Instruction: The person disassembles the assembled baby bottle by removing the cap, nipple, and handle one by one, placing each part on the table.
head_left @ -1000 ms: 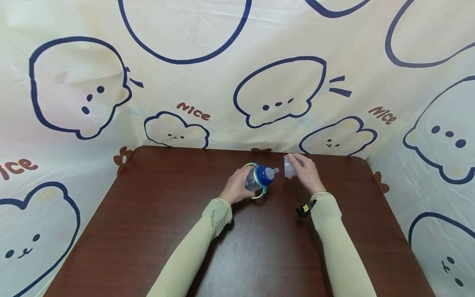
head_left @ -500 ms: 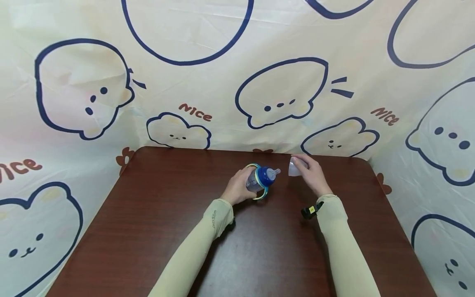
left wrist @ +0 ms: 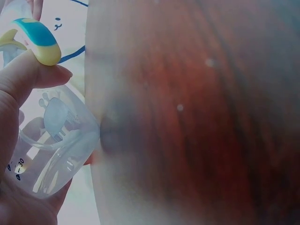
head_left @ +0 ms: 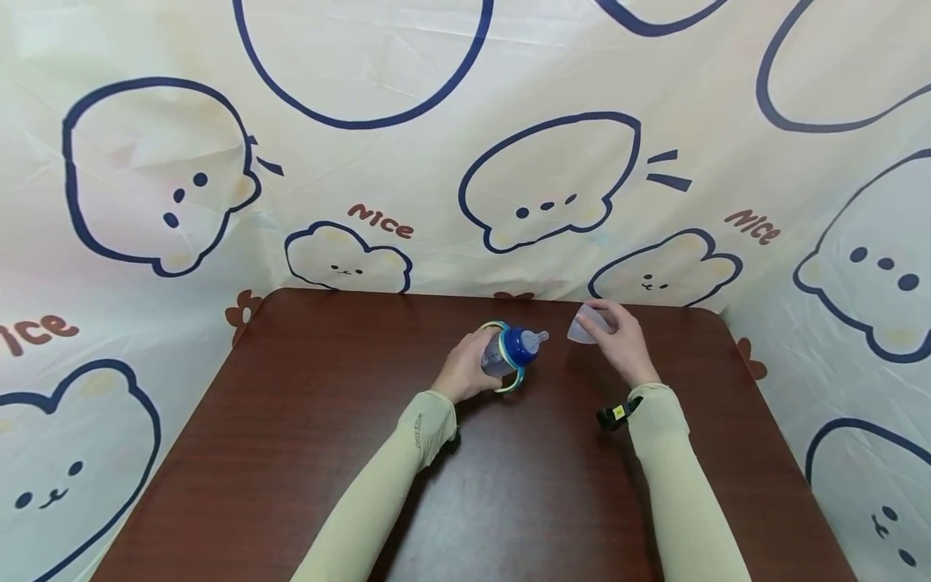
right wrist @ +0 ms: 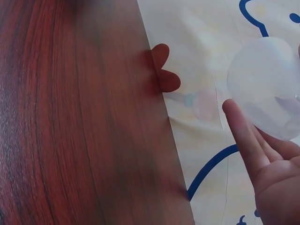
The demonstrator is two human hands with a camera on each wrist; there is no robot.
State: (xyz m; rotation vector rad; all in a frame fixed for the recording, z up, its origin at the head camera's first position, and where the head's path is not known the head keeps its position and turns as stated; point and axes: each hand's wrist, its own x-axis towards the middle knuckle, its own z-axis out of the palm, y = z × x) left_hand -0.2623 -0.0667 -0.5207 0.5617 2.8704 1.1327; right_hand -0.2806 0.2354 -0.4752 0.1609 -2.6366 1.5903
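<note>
My left hand (head_left: 463, 370) grips a baby bottle (head_left: 498, 354) tilted to the right, its blue collar and clear teat uncovered. Two blue-and-yellow handles stick out from its sides. In the left wrist view, the clear bottle body (left wrist: 51, 140) with a giraffe print lies in the palm, the thumb beside a handle (left wrist: 42, 40). A little to the right of the teat, my right hand (head_left: 624, 343) holds a translucent bottle cap (head_left: 586, 325) between thumb and fingers. The right wrist view has the same cap (right wrist: 262, 86) at its right side, with several fingers beneath it.
Both hands are over a dark brown wooden table (head_left: 305, 404), close to its far edge. A pale cloth (head_left: 429, 170) with cartoon outlines hangs behind and along both sides. A black wrist camera (head_left: 615, 413) is strapped at the right cuff.
My right hand has drawn to the right, away from the teat, and the cap in it has turned to a tilt. The left hand and the bottle have stayed nearly still.
</note>
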